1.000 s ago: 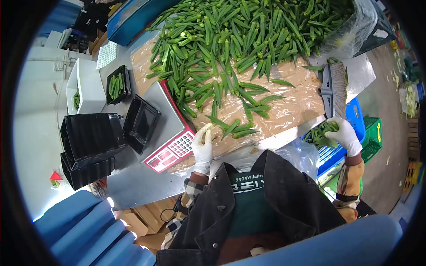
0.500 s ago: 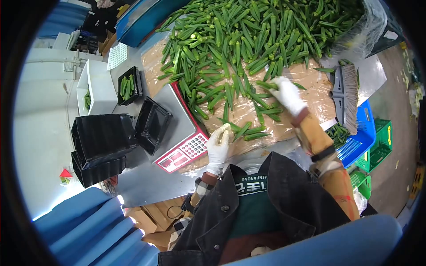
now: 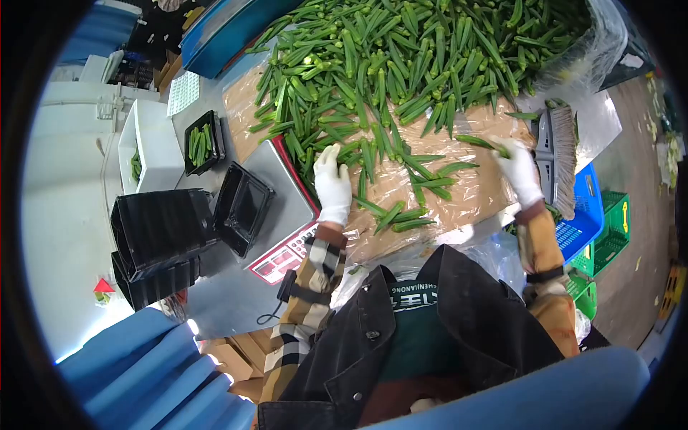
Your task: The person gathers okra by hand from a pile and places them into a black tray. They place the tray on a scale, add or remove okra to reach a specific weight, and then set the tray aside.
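- Right hand (image 3: pixel 519 170), gloved, is closed on one okra pod (image 3: pixel 481 142) at its near end, above the plastic-covered table (image 3: pixel 473 190) just beside the brush (image 3: pixel 559 154).
- Left hand (image 3: pixel 333 183), gloved, lies flat with fingers apart on loose pods at the edge of the okra heap (image 3: pixel 401 57), touching the scale (image 3: pixel 283 208).
- Handling, as judged: pods are light, fairly stiff, ridged, and likely to snap or bruise at the thin tip; take hold mid-body or near the stem cap.
- Writing: white lettering on the green apron (image 3: pixel 416 297) appears upside down and is not reliably readable; the scale keypad is too small to read.
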Demonstrator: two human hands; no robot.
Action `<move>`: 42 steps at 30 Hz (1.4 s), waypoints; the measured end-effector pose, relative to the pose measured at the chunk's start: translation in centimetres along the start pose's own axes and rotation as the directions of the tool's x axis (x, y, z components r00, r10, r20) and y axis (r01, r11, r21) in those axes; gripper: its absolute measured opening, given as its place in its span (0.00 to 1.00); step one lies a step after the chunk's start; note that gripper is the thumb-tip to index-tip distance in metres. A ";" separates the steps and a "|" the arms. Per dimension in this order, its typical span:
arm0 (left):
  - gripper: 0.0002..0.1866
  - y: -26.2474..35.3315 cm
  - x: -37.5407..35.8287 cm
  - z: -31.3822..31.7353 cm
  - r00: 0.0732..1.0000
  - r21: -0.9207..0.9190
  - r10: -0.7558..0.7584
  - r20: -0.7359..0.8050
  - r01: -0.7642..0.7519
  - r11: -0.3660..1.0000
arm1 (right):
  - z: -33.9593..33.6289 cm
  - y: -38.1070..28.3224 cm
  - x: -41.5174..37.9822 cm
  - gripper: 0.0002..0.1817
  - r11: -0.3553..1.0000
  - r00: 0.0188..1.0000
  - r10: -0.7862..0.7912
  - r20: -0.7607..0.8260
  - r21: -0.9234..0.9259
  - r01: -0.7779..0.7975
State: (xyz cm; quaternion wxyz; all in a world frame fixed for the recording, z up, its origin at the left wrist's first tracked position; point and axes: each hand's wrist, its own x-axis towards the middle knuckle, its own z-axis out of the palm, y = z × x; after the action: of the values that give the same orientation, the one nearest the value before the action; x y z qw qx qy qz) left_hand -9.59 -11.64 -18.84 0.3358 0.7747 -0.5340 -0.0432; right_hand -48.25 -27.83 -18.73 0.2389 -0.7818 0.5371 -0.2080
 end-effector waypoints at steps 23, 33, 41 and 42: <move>0.12 0.5 2.4 0.6 0.883 -0.242 -0.356 0.305 0.433 0.868 | 1.6 -6.2 -0.9 0.18 0.964 0.937 0.079 0.340 0.214 -0.159; 0.19 2.5 0.5 3.0 0.865 0.363 -0.423 0.271 0.315 0.877 | 11.9 -11.4 -0.4 0.16 0.962 0.956 -0.273 0.112 0.053 0.269; 0.23 1.8 -1.7 0.0 0.799 0.336 -0.482 0.360 0.371 0.866 | 5.9 -10.7 1.4 0.19 0.999 0.968 0.040 0.246 0.010 -0.044; 0.22 1.5 -1.6 0.3 0.792 0.329 -0.471 0.388 0.358 0.874 | 6.1 -10.3 1.7 0.20 0.995 0.951 0.098 0.293 -0.027 -0.094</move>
State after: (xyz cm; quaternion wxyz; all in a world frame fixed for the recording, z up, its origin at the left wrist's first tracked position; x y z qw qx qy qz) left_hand -11.60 -10.70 -18.71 0.0876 0.8754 -0.4146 -0.2327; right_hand -36.49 -25.33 -17.38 0.3209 -0.7785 0.5343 -0.0744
